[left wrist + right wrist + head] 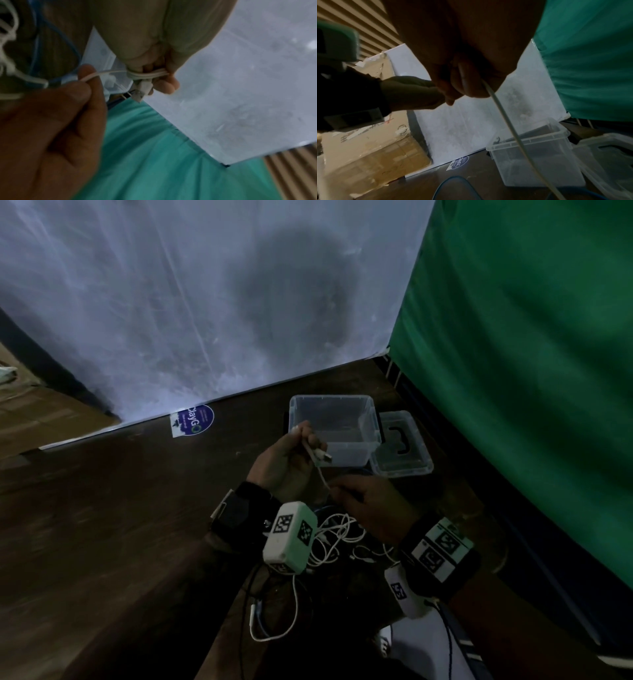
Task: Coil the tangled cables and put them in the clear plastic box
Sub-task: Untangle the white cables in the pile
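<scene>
My left hand (291, 460) is raised in front of the clear plastic box (334, 405) and holds the plug end of a white cable (317, 455). In the left wrist view the white cable (147, 75) is looped round the fingers, with its USB plug (143, 88) sticking out. My right hand (370, 503) pinches the same cable a little lower, below and right of the left hand. In the right wrist view the white cable (508, 121) runs down from the right fingers. A tangle of white cables (337, 537) lies on the dark table beneath both hands.
The box's clear lid (402, 448) lies open-side up to the right of the box. A blue cable (453, 180) lies on the table near the tangle. A green cloth (531, 354) hangs on the right, a white sheet (205, 302) behind, cardboard boxes (373, 162) at left.
</scene>
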